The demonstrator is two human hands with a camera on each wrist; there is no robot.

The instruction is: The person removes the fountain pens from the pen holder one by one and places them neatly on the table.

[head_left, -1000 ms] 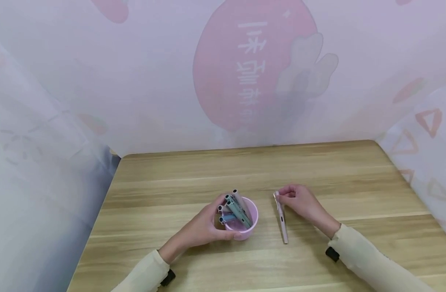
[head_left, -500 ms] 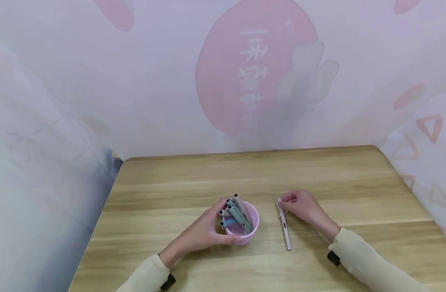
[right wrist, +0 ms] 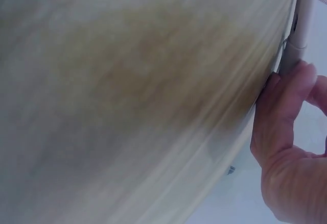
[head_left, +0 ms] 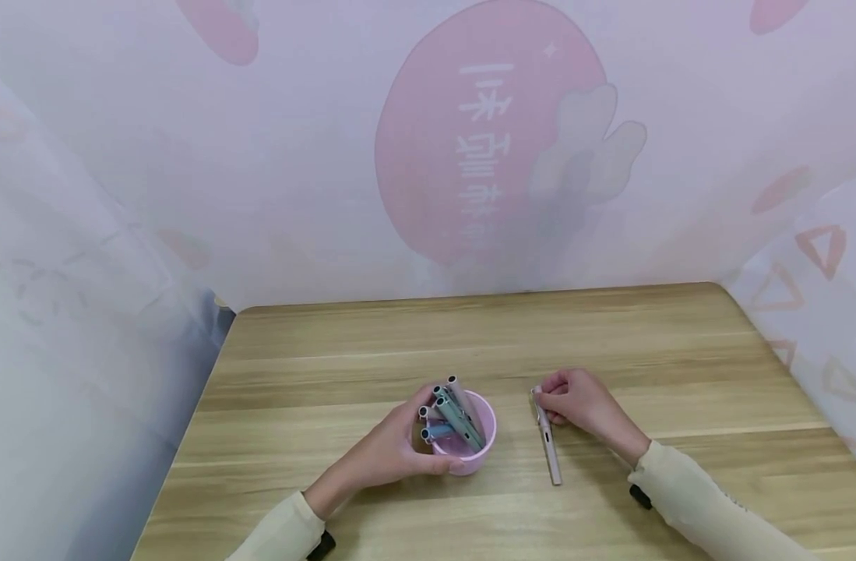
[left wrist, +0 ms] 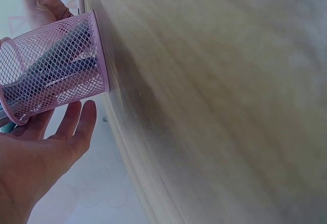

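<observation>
Two hands busy: left hand [head_left: 392, 452] wrapped round pink mesh pen cup [head_left: 470, 448] w/ several pens inside, mid-table [head_left: 610, 327]. Right hand [head_left: 582, 405] pinching cap end of pale pink pen [head_left: 547, 436], flat just right of cup. Risks: pinch at tip = pen could pivot/slip; cup crowded, could tip.

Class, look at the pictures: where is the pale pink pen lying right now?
In the head view the pen lies flat on the wooden table, right of the pink mesh cup, with the right hand pinching its far end.
</observation>
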